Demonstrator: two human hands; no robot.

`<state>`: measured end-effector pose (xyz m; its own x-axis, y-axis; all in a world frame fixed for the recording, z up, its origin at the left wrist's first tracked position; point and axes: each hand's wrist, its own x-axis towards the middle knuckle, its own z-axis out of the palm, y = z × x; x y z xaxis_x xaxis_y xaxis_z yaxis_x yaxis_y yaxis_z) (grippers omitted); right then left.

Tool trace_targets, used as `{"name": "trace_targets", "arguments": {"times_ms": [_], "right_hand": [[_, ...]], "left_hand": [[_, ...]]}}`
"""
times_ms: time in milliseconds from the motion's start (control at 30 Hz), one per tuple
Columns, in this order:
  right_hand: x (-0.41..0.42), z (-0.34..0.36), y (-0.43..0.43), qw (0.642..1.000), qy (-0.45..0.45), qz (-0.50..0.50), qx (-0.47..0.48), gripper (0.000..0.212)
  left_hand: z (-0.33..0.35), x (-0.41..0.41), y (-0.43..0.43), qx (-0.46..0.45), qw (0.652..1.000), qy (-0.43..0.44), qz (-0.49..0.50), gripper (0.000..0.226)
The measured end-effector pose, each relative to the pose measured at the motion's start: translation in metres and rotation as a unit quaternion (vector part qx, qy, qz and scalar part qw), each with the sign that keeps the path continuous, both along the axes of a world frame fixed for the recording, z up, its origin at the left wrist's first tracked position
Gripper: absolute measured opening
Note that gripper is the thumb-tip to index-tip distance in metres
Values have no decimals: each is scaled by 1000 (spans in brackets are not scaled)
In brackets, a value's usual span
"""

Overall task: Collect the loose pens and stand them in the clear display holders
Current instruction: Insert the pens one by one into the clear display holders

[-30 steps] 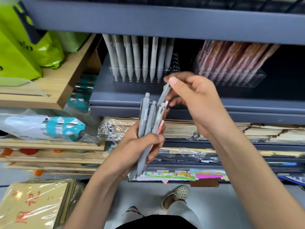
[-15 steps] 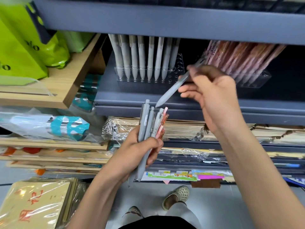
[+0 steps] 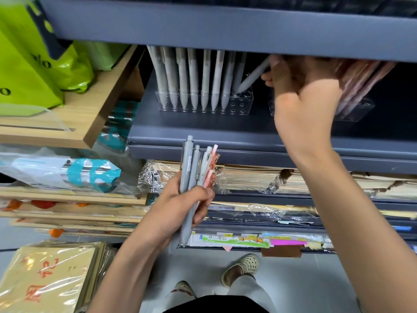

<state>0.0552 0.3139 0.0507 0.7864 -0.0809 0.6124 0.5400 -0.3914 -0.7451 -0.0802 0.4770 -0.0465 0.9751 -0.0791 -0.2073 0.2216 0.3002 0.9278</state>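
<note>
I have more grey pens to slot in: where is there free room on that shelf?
Empty holes at the right end of the clear holder, between the standing grey pens and the right hand. Bare shelf strip in front. Its left is packed.

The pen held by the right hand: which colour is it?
Light grey; the head view, the only one, shows the pen best.
</note>
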Motion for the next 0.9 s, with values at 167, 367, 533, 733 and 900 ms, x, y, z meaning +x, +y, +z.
{"name": "trace_targets", "arguments": {"times_ms": [167, 367, 533, 733, 900], "right_hand": [[15, 6, 6, 995, 38, -7, -94, 40], [28, 16, 19, 963, 74, -38, -255, 39], [29, 18, 25, 946, 82, -77, -305, 45], [33, 13, 26, 939, 97, -71, -321, 47], [32, 11, 24, 941, 103, -68, -316, 46]], "left_hand": [[-1, 0, 2, 4, 1000, 7, 1, 57], [-3, -1, 3, 4, 1000, 3, -2, 56], [-4, -2, 4, 3, 1000, 6, 4, 58], [-4, -3, 4, -6, 1000, 3, 10, 63], [-6, -5, 7, 4, 1000, 0, 7, 59]]}}
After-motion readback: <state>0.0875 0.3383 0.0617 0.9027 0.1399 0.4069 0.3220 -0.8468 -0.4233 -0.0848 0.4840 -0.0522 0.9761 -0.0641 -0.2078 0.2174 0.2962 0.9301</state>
